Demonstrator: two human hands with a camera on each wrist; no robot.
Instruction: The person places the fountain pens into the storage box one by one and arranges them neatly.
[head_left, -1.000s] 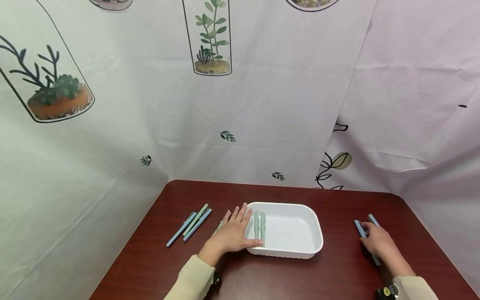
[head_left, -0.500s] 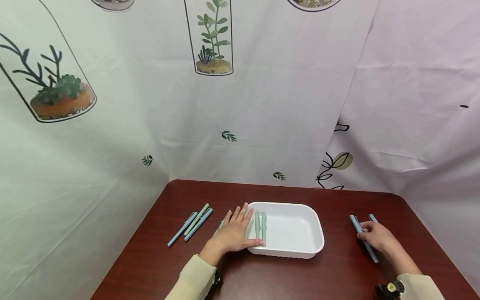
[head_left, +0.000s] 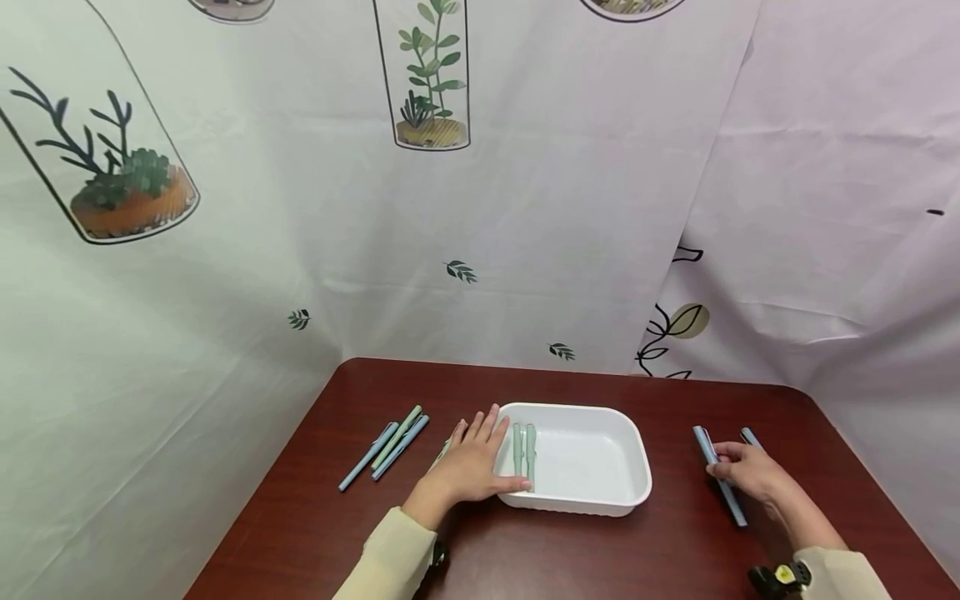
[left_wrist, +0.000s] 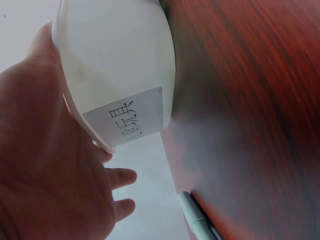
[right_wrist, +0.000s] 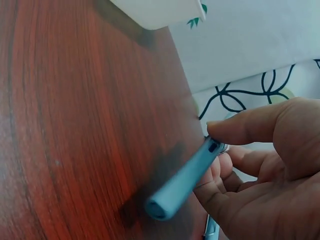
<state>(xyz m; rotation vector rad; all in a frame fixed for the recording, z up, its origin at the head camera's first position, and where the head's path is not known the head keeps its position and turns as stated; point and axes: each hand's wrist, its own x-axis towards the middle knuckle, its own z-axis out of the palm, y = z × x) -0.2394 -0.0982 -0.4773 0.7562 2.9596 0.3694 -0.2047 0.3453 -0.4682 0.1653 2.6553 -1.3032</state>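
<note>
My left hand (head_left: 468, 468) rests spread on the left rim of a white tray (head_left: 592, 467), thumb over the near edge and fingers straight. Inside the tray, two green pens (head_left: 530, 454) lie side by side at the left. With thumb and fingers, my right hand (head_left: 753, 473) pinches a blue pen (head_left: 706, 446). In the right wrist view this blue pen (right_wrist: 180, 187) slants over the table, its shadow beneath. Beyond the right hand lies a second blue pen (head_left: 750, 437), partly hidden. A green pen (left_wrist: 197, 217) lies beside the tray, mostly covered by the left hand in the head view.
On the dark red table (head_left: 570, 554), a blue pen (head_left: 367, 457), a green pen (head_left: 396, 438) and another blue pen (head_left: 402, 447) lie grouped at the left. A printed white curtain (head_left: 517, 208) stands behind the table. A label (left_wrist: 125, 117) is stuck on the tray's side.
My right hand has drawn the pinched blue pen leftward, away from the other blue pen, and appears to have raised it slightly. The left hand stays on the tray.
</note>
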